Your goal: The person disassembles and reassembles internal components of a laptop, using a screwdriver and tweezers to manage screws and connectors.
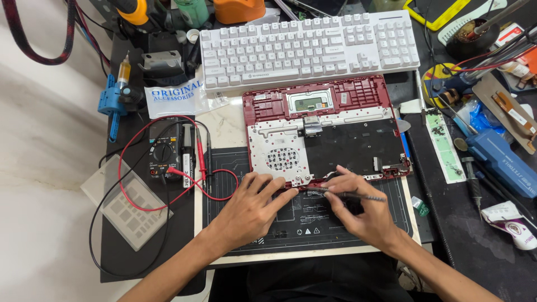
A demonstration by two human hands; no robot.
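Red laptop shell (335, 112) lay opened and face-down on the dark work mat (224, 223), its near edge towards the person; white keyboard (307, 47) sat just beyond it, multimeter (165, 154) with red leads to the left of the mat.

Left hand (249, 210) rested flat-ish on the mat, fingers spread and extended, fingertips pressing the near edge of the shell beside the fan grille (282, 159); nothing grasped, only bracing. Right hand (363, 215) had thumb and forefinger pinched round a slim screwdriver (349, 194), held nearly level, its tip pointing left at a small metal fitting (314, 193) on the shell's near edge, just beside the left fingertips; whether the tip was seated in a screw could not be told.

Judgement on doing it well: the left hand's pressure seemed the key, keeping the shell from sliding on the mat while the driver turned; the tool likely wanted lining up square with the fastener rather than at a slant, light push and slow turns, so as not to chew the head; left fingertips sat close to the tip, so a slip could jab them; loose screws probably belonged on the strip (444, 145) right of the shell, where small parts already lay.
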